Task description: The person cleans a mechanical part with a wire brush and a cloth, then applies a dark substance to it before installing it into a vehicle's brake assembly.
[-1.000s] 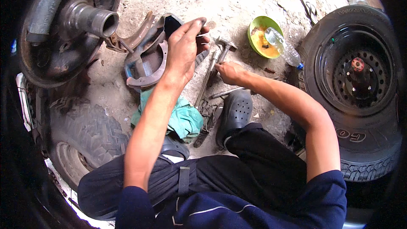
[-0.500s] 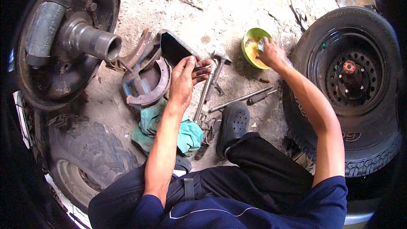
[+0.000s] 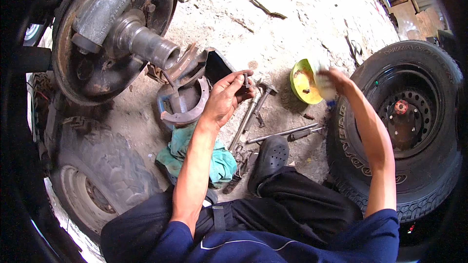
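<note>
My left hand grips a small dark metal piece between its fingertips, above the tools. My right hand, smeared by motion, is closed on a clear plastic bottle beside a green bowl with yellowish liquid and a dark bit inside. A hammer and a metal bar lie between my hands. A curved brake shoe rests by a dark metal housing on the ground, with a teal cloth below it.
A hub with backing plate stands upper left, a worn tyre below it. A large tyre on a black rim lies at right. My shoe and metal rods are in the middle. Boards stand upper right.
My right hand left the hammer, moved right to the bottle by the bowl and now holds it up. My left hand stayed raised, moving slightly down and right. The view has shifted.
</note>
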The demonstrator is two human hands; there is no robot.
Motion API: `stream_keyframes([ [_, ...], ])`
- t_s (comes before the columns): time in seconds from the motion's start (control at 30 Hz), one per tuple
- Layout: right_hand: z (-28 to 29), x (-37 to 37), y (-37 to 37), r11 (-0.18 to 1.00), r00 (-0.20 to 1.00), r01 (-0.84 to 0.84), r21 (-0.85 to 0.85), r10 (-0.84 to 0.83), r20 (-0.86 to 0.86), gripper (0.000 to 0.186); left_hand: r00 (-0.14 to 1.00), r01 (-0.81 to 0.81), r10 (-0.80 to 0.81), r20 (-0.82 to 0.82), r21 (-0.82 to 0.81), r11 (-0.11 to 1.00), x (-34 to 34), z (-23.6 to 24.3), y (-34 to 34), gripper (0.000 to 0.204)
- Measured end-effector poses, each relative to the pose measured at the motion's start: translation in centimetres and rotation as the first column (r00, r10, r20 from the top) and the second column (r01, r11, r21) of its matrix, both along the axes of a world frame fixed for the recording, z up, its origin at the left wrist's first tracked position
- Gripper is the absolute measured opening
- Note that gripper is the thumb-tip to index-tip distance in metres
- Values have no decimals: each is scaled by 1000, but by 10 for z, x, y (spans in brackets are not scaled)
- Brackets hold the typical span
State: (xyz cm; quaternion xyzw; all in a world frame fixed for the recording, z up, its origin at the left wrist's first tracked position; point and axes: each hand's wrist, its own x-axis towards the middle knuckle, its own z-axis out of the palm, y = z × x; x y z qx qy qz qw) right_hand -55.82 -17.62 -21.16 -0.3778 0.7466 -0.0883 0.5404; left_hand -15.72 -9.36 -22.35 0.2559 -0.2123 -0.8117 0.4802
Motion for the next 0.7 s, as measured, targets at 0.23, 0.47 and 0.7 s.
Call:
stream_keyframes([
  [0.23,52,145,-16,910,629,345,-230,-42,776,40,998,-6,1,68,69,998,1,0,-1,31],
  [0.47,76,210,23,805,492,473,-359,97,865,42,993,-74,58,99,174,982,0,14,14,31],
  [0.7,65,199,33,760,593,456,-463,128,795,35,997,-63,54,50,202,977,-7,4,15,26],
])
